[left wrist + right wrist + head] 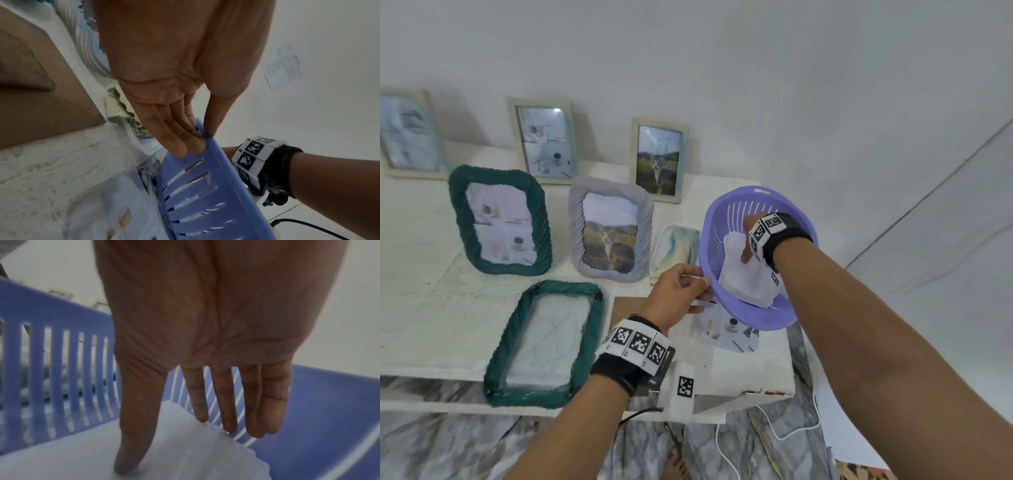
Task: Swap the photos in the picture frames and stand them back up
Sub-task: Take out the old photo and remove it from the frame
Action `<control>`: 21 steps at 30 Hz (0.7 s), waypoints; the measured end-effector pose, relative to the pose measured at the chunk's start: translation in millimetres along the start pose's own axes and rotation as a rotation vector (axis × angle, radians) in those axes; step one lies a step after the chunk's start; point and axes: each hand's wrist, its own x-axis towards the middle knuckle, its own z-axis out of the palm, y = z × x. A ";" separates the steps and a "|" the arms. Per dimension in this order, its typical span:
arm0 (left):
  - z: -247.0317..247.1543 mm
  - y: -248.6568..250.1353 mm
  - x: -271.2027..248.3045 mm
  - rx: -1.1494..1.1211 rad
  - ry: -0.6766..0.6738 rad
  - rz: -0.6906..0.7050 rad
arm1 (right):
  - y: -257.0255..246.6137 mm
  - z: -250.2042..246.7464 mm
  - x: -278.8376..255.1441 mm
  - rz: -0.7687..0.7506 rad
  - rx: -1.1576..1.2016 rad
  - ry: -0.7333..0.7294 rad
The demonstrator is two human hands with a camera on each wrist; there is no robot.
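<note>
My left hand (702, 284) pinches the near rim of a tilted purple slotted basket (763, 318), thumb on top and fingers under it (203, 139). My right hand (748, 246) reaches into the basket (61, 305) with straight fingers. Its thumb rests on a white stack of sheets (746, 281) and its fingertips (228, 425) touch the stack's (185, 459) far edge. An empty green rope frame (544, 342) lies flat near the front edge. A brown backing board (630, 308) and a loose coffee-cup photo (726, 329) lie beside it, partly under the basket.
A green frame (500, 219) and a grey frame (611, 228) stand mid-table, with three pale wooden frames (659, 159) behind against the wall. A pale marbled item (674, 246) lies left of the basket. White cable (774, 431) trails on the floor below the table's front edge (431, 375).
</note>
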 end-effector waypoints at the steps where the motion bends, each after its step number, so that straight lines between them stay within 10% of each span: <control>1: -0.5 -0.5 0.9 0.005 -0.004 0.001 | 0.3 2.4 -0.8 0.009 -0.008 -0.001; 21: -7.7 6.6 -1.9 0.142 0.027 0.015 | 24.1 -7.0 0.9 -0.019 0.559 0.328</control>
